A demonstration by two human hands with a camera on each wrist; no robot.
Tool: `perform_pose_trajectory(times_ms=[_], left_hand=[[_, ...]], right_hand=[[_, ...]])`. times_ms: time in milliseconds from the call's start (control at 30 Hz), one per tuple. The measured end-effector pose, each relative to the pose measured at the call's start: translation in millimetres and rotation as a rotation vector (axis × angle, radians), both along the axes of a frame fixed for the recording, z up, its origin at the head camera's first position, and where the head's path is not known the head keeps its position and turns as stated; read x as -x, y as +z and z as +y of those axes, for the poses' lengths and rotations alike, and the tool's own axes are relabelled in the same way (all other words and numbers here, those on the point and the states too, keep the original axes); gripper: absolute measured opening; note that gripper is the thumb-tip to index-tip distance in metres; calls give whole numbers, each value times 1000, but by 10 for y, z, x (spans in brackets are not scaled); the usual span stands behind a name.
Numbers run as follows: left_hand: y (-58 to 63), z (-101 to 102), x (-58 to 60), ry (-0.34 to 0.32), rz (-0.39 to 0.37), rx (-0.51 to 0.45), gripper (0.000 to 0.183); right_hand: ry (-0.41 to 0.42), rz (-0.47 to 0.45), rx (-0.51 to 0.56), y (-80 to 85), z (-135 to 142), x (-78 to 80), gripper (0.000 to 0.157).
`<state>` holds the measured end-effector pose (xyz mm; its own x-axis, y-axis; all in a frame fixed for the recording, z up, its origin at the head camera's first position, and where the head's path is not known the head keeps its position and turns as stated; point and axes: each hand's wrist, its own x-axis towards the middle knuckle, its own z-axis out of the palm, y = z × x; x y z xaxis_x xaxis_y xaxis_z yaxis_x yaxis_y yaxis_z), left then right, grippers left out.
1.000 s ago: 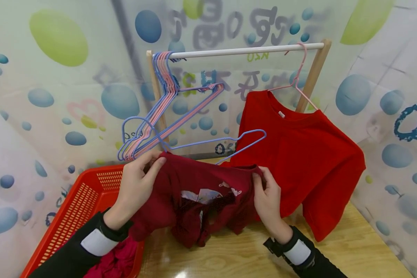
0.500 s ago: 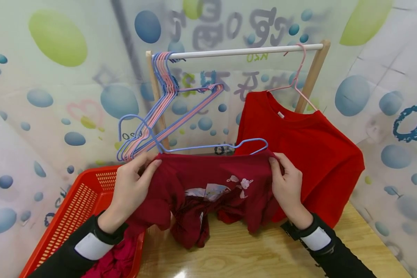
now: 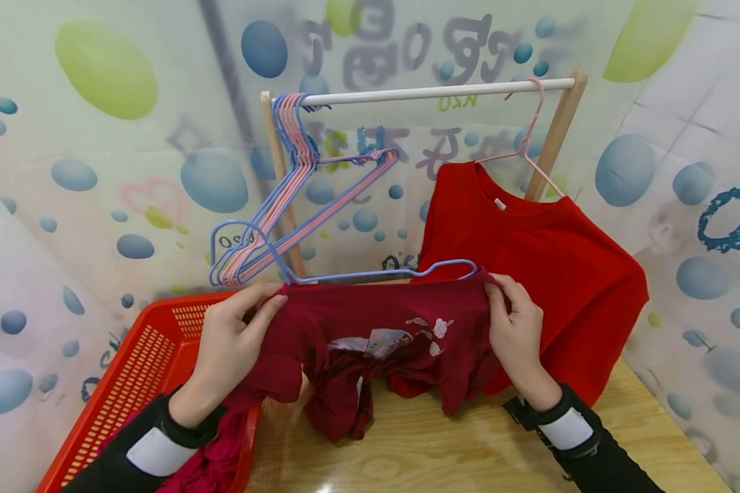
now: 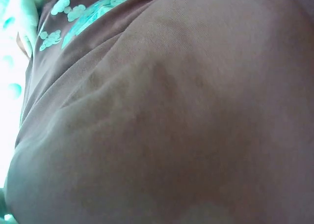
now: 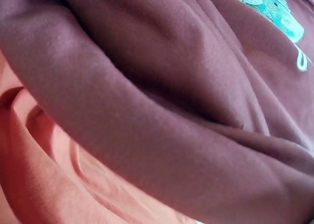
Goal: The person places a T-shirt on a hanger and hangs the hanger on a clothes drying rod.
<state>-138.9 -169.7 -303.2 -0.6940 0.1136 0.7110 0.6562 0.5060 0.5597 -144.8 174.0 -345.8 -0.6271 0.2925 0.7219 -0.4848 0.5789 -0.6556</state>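
On my feed the two hands are nearest: the left hand pinches one end of the upper edge of a single maroon garment, the right hand the other, so each grip is closed on cloth, held above the bench. A second ago that edge sagged; now the right hand is farther out and the edge runs nearly straight. One blue hanger sits lower than it did, partly hidden by the garment. I count one red basket holding crimson cloth. Beyond, one red shirt hangs on a pink hanger from one rack; its neck label is too small to read. The bunched hangers overlap too much to count. I can't reliably read the backdrop's lettering.
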Motion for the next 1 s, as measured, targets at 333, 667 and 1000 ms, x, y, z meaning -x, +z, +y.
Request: perform_pose_trajectory(times_ms=[333, 667, 1000], left_hand=[[-8, 0, -57, -42, 18, 33, 14], [-17, -13, -76, -64, 74, 44, 16], [-58, 20, -76, -136, 108, 43, 24]], right_hand=[[-25, 61, -95, -274, 188, 167, 16], [-34, 167, -158, -364, 247, 217, 17], [-60, 121, -188, -425, 330, 201, 18]])
